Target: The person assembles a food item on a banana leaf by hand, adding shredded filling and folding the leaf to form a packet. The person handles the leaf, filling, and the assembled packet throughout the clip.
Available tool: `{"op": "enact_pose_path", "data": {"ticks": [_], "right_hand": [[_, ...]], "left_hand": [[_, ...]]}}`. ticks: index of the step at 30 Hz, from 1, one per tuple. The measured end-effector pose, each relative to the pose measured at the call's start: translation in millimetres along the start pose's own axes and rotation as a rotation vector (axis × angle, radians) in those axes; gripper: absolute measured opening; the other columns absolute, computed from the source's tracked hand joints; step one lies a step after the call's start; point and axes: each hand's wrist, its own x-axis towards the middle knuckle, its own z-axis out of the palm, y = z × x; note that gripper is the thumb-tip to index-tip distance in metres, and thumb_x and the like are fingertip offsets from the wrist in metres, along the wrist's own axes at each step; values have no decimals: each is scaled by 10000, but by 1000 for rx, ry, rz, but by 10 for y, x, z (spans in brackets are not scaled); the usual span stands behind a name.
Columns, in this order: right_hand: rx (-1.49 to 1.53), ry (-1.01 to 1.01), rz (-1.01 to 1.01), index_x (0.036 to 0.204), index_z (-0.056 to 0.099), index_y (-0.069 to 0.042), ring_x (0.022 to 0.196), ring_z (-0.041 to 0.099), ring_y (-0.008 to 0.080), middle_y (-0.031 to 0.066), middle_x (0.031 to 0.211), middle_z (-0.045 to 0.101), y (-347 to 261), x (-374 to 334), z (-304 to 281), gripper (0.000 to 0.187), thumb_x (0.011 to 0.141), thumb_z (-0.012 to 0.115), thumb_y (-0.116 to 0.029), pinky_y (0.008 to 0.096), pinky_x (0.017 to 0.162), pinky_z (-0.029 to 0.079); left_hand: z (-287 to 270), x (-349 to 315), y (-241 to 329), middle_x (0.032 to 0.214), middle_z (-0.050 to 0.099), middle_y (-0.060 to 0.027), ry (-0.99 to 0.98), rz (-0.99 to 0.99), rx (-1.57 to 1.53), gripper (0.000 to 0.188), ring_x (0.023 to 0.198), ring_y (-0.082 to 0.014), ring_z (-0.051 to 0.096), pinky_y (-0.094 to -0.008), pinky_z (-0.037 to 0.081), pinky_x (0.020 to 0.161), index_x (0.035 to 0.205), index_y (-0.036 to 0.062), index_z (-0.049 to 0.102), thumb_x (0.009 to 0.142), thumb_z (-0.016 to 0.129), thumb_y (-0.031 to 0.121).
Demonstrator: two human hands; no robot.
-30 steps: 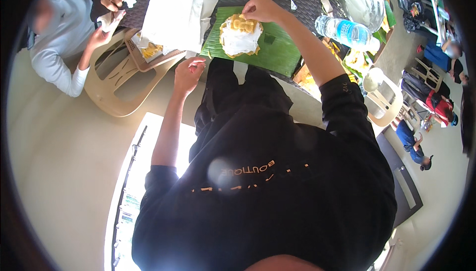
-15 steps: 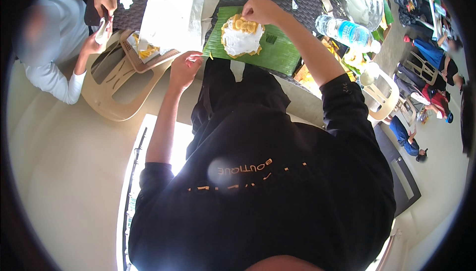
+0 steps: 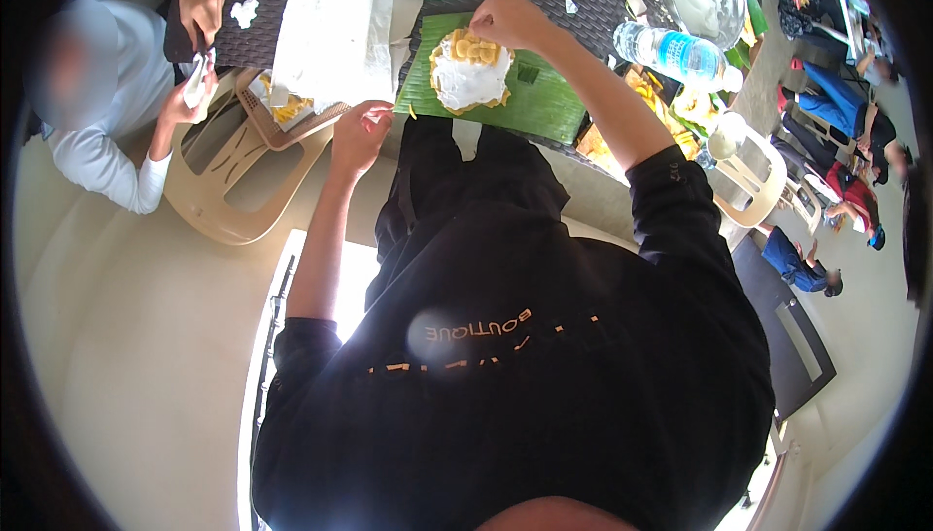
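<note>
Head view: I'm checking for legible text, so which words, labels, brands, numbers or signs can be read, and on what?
Black top: tan lettering, partly readable, not copied out here.
Right sleeve: marks too small to read.
Clear bottle, blue label: with pale print too small to read.
No other lettering can be made out.

Hard daylight pours through a window [image 3: 355, 283] at lower left, burning out to white beside a black shirt [image 3: 525, 395] marked by a round, hazy flare [image 3: 429, 335]; white paper [image 3: 332, 40] glares on the dark table [image 3: 260, 42], fisheye distortion curves edges toward a black rim, and blur masks a seated person's head [image 3: 76, 69]
</note>
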Motion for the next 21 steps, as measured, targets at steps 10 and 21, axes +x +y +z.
{"op": "enact_pose_path", "data": {"ticks": [10,21], "right_hand": [[17,49,124,981,745,-168,890,692,256,39,939,729,123,-286,-42,232,786,648,-251,376,824,550],[-44,144,63,942,735,-164,894,684,235,23,910,721,88,-406,201,214,753,681,-249,383,772,551]], "left_hand": [[86,306,252,940,717,-82,38,124,-4,228,633,-153,596,-294,492,644,1038,66,701,878,623,209],[505,1236,986,972,698,-83,-28,463,342,203,870,-257,659,-370,515,795,1024,94,700,851,630,175]]}}
